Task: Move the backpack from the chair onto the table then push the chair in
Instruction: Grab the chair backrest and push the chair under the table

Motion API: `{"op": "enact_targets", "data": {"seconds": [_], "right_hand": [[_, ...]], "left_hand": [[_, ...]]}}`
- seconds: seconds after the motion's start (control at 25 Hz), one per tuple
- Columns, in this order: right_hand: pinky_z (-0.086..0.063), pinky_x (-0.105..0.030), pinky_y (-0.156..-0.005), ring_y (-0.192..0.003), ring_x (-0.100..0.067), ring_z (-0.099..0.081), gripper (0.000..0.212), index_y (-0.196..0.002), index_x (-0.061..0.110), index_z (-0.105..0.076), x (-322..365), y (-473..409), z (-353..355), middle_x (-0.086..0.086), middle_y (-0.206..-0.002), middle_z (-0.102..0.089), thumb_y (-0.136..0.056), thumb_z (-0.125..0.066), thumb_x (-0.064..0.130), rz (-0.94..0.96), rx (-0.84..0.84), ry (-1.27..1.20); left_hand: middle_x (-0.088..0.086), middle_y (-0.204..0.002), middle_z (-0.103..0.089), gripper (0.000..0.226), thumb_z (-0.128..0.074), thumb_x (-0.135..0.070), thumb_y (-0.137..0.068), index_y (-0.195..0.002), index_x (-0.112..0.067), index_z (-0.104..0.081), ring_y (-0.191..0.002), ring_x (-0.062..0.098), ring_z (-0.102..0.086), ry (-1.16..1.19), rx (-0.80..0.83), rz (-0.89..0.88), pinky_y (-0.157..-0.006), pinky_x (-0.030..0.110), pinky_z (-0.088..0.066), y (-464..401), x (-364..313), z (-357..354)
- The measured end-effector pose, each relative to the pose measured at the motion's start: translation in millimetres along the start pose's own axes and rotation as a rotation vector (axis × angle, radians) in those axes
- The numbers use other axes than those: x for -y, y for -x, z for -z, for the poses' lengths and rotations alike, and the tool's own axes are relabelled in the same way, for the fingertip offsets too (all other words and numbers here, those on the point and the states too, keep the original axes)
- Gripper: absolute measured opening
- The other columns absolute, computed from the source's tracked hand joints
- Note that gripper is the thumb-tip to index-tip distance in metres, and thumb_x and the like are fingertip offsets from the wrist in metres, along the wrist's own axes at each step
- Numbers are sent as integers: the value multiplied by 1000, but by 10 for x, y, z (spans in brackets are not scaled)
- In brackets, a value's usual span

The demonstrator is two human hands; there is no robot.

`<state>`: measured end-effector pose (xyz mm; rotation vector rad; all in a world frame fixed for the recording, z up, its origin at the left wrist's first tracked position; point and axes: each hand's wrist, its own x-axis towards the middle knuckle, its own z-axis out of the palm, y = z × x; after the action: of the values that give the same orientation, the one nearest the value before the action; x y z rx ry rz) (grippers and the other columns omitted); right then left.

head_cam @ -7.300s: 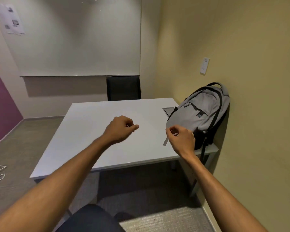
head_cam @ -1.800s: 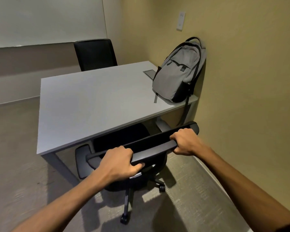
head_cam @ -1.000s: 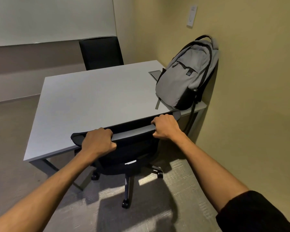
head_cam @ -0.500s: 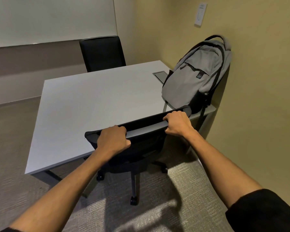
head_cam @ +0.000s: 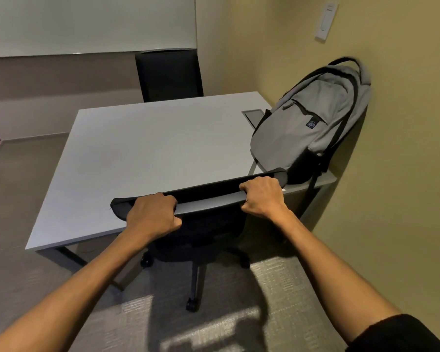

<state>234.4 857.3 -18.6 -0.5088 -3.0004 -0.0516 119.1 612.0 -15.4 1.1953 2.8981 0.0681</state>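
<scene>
Grey backpack [head_cam: 308, 128] already leans on the white table [head_cam: 137, 158] at right of frame, so with your left hand [head_cam: 151, 217] and right hand [head_cam: 262, 199] clenched on the office chair [head_cam: 206, 199] backrest, push evenly and straight under.

One mark is spotted: a small dark badge [head_cam: 310, 124] is sewn on the front pocket of the grey backpack [head_cam: 305, 128], and a pale round logo is carried on it, though its letters cannot be made out. No other text, number or sign can be read.
</scene>
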Motion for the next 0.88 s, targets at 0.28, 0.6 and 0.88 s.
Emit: {"op": "enact_targets", "data": {"seconds": [0.28,0.6,0.88], "right_hand": [[-52,-37,-75,-82,-27,-67,43,-114,28,-72,17,36,41,-3,-86,-74,-72,-63,31,52,33,-81],[-41,-31,-65,-79,-27,-67,38,-109,24,-73,57,104,57,-3,-80,-72,-73,-64,32,133,-19,-159],[-51,-38,-83,-94,-15,-61,81,-112,24,-58,-65,160,376,2,-110,-66,-66,-47,90,210,-50,-468]], "left_hand": [[-4,-47,-41,13,-59,-21,-63,-61,-19,-47,-44,17,-38,-70,-47,21,-44,26,-19,137,-88,69],[0,-55,-51,7,-59,-20,-64,-67,-16,-54,-55,29,-50,3,-151,179,-49,29,-27,253,-148,20],[-3,-105,-66,76,-58,-77,-66,-120,-24,-55,-90,19,-63,342,-10,68,-79,35,-53,299,-162,423]]}}
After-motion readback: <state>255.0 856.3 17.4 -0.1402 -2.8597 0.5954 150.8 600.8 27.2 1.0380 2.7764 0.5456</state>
